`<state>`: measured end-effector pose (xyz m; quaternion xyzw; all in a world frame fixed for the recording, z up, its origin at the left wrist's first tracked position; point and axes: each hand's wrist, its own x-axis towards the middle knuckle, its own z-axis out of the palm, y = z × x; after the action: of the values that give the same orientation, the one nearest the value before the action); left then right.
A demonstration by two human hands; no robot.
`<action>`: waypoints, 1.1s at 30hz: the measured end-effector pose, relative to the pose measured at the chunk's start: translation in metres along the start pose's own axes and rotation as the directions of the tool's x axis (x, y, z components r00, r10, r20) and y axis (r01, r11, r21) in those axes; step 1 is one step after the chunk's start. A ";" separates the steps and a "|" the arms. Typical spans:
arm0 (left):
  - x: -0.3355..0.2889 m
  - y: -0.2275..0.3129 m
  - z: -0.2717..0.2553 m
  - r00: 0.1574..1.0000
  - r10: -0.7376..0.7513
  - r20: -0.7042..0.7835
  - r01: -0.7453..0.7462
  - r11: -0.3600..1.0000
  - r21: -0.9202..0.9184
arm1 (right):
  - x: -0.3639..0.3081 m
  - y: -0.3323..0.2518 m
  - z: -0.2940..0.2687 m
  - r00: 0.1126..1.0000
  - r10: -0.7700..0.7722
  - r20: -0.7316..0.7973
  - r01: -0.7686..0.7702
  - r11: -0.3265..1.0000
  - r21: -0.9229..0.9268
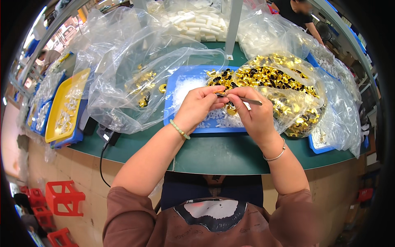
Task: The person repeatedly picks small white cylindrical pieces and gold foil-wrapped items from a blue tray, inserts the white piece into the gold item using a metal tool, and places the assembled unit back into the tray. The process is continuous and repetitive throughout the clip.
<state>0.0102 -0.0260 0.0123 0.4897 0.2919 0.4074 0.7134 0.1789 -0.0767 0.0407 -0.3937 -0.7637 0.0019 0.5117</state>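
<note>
Both hands meet above a blue tray (169, 108) on the green table. My left hand (197, 103) is closed in a pinch on a small gold part (219, 93), mostly covered by the fingers. My right hand (254, 113) grips a pair of slim metal tweezers (251, 101), their tip at the small part and their back end sticking out to the right. Small white plastic pieces (187, 88) lie heaped in the tray's left side and under my hands. Gold parts with black insides (242, 76) pile up behind and right of my right hand, partly in a clear bag.
A clear plastic bag (119, 82) with some gold parts spreads at left. Beyond it stand a yellow tray (61, 111) and a black device with a cable (108, 135). White tubes (197, 24) lie at the back behind a metal post (233, 29). Another person (296, 14) is at far right.
</note>
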 end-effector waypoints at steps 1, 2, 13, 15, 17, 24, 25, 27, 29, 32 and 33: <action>0.000 0.000 0.001 1.000 -0.007 -0.017 0.007 1.000 0.011 | 0.000 -0.001 -0.001 1.000 0.003 0.006 -0.003 1.000 0.007; -0.001 0.001 0.001 0.999 -0.012 -0.038 0.013 1.000 0.023 | 0.000 -0.001 -0.001 1.000 0.003 0.014 -0.003 1.000 0.019; -0.002 0.004 0.002 0.999 -0.038 -0.039 0.037 0.999 -0.015 | 0.000 -0.001 0.001 1.000 -0.010 0.002 0.010 1.000 -0.001; -0.002 0.004 0.001 0.999 -0.040 -0.030 0.039 0.999 -0.021 | 0.000 0.000 0.002 1.000 -0.009 0.007 0.009 1.000 0.006; -0.002 0.003 0.000 0.999 -0.037 -0.024 0.036 0.999 -0.012 | 0.001 -0.001 0.002 1.000 -0.010 0.011 0.010 1.000 -0.008; 0.000 -0.002 -0.001 0.999 -0.041 0.008 0.040 0.999 0.037 | 0.001 -0.003 0.003 1.000 -0.006 0.010 0.007 0.996 -0.087; 0.000 -0.002 0.000 0.999 -0.039 0.011 0.038 0.999 0.034 | 0.001 -0.004 0.003 1.000 -0.019 0.015 0.020 0.994 -0.106; 0.001 -0.003 0.000 0.999 -0.034 0.015 0.034 0.999 0.030 | 0.001 -0.004 0.003 0.999 -0.045 0.026 0.048 0.989 -0.139; 0.001 -0.001 -0.001 1.000 -0.015 -0.019 0.015 1.000 0.005 | -0.001 -0.002 0.003 1.000 0.025 -0.012 -0.025 1.000 -0.011; 0.001 -0.001 -0.003 0.998 -0.016 -0.067 0.015 1.000 -0.007 | 0.000 -0.003 -0.003 0.998 0.047 -0.048 -0.046 0.999 0.012; 0.001 -0.001 -0.004 0.996 -0.021 -0.083 0.021 1.000 -0.008 | 0.000 -0.003 -0.004 0.998 0.039 -0.058 -0.040 0.999 -0.009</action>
<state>0.0075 -0.0232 0.0100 0.4667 0.3249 0.4210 0.7067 0.1803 -0.0805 0.0440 -0.4111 -0.7407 -0.0031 0.5314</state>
